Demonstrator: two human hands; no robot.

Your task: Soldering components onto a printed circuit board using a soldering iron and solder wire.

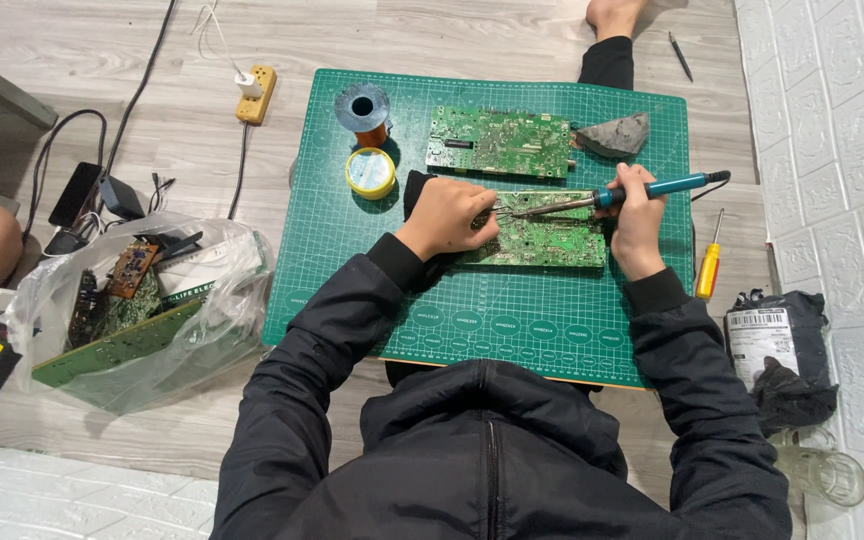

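A green circuit board (548, 243) lies on the green cutting mat (492, 320) in front of me. My right hand (638, 225) grips a teal-handled soldering iron (652, 188), its metal tip pointing left over the board. My left hand (448, 215) rests on the board's left end and pinches something thin, perhaps tweezers or solder wire, close to the iron's tip. A second green circuit board (499, 141) sits farther back on the mat.
A solder spool (363, 108) and a yellow tin (370, 172) stand back left on the mat, a grey lump (616, 135) back right. A yellow screwdriver (709, 268) lies right. A plastic bag of boards (122, 320) sits left; a power strip (256, 94) beyond; a glass (832, 475) right.
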